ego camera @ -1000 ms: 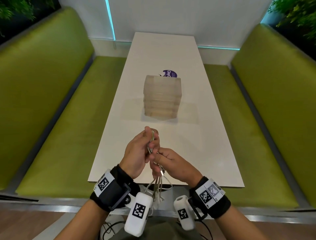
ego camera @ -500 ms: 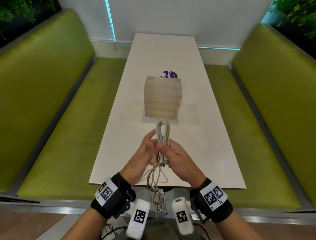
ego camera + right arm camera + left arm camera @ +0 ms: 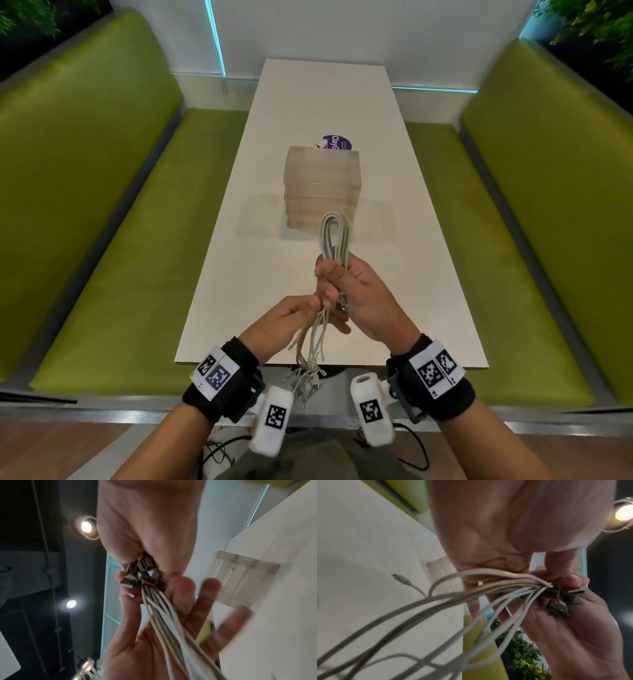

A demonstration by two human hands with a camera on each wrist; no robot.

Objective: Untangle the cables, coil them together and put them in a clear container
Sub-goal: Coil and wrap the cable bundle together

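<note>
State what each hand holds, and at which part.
Right hand grips the folded cables below their loop; left hand pinches the hanging strands beneath.

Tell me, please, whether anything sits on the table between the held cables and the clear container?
Nothing visible does. The right hand grips the cables above the white table, and the stretch to the clear container is bare.
</note>
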